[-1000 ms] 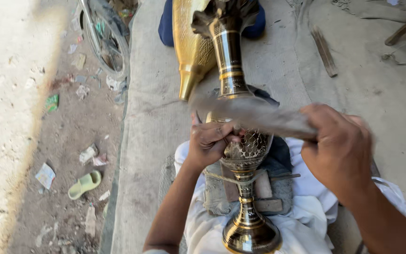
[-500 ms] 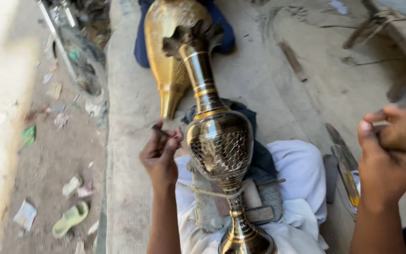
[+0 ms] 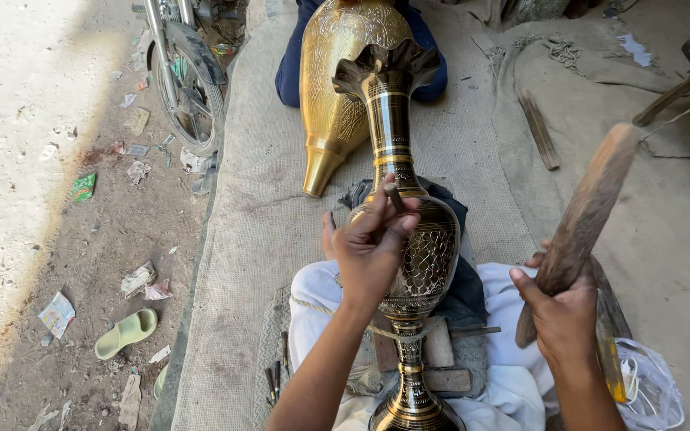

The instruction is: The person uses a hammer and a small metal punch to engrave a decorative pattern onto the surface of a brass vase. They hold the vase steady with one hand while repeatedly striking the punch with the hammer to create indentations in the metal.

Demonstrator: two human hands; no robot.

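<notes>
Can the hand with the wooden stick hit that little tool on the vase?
Probably yes. The right hand holds the stick raised, with open air between it and the tool the left hand presses on the vase.

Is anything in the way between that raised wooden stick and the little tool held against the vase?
Nothing visible. The right hand holds the wooden stick raised, apart from the vase; only open air separates it from the small tool in the left hand.

Burlap mat (image 3: 257,215), golden vase (image 3: 333,96), wood strip (image 3: 538,129)

Right hand (image 3: 566,315) back with the wooden mallet (image 3: 580,215) raised — left hand (image 3: 369,243) now against the vase (image 3: 417,255).
</notes>
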